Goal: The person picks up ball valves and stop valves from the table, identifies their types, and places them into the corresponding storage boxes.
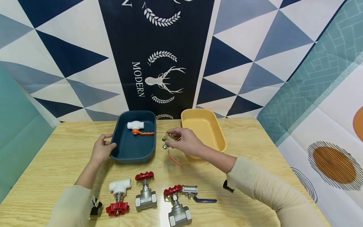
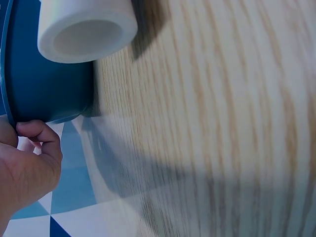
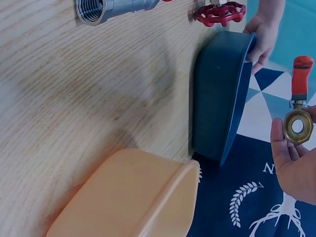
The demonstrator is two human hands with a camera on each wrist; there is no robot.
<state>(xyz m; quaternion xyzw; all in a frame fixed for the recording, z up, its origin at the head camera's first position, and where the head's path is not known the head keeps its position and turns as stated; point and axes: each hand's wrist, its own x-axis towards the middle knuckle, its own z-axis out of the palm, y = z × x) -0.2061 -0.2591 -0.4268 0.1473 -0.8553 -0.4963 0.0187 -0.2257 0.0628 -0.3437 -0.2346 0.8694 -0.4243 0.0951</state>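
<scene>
My right hand (image 1: 185, 141) grips a brass ball valve (image 1: 169, 137) with a red lever, held above the table between two bins. In the right wrist view the valve's round bore (image 3: 297, 126) faces the camera, its lever pointing up. With thumb and fingers my left hand (image 1: 103, 147) pinches the left rim of the dark blue bin (image 1: 133, 159). Inside that bin lies a white plastic valve (image 1: 136, 125) with an orange lever. The left wrist view shows the left hand (image 2: 34, 163) at the bin's edge.
A yellow bin (image 1: 218, 138) stands at the right. Toward the front lie a white valve with red handwheel (image 1: 118, 197), two steel gate valves (image 1: 146, 197) (image 1: 180, 212) with red handwheels, and a steel ball valve (image 1: 190, 189) with blue lever. A patterned cloth (image 1: 158, 63) hangs behind.
</scene>
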